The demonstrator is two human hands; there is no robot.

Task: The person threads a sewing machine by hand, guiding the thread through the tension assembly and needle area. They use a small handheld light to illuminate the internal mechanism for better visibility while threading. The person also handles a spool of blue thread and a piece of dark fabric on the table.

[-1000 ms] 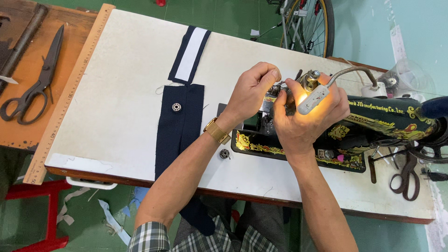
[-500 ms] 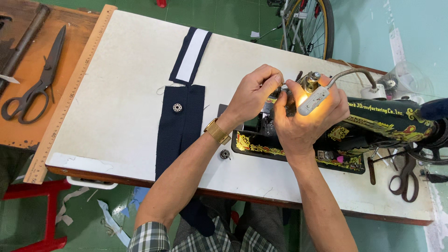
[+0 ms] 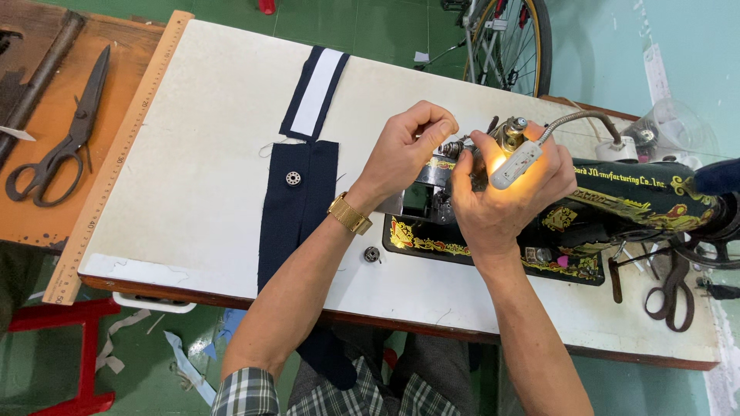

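Observation:
A black sewing machine (image 3: 617,208) with gold ornament stands on the white table (image 3: 200,177). Both my hands are at its needle end, under a small lit lamp (image 3: 518,162) on a flexible neck. My left hand (image 3: 408,150), with a gold watch on the wrist, pinches its fingers together at the needle area. My right hand (image 3: 505,192) cups the machine head from the front with fingertips close to the left hand's. What the fingers pinch is too small to see. A navy fabric strip (image 3: 297,208) with a metal snap lies left of my left arm.
A navy and white fabric piece (image 3: 314,92) lies further back. A small metal bobbin (image 3: 372,253) sits near the table front. Brown-handled scissors (image 3: 671,296) lie at the right. Large black shears (image 3: 65,142) and a wooden ruler (image 3: 116,154) are at the left. A bicycle wheel (image 3: 512,38) stands behind.
My left hand's fingers have shifted slightly at the needle area. My right hand stays at the machine head. Nothing else has moved.

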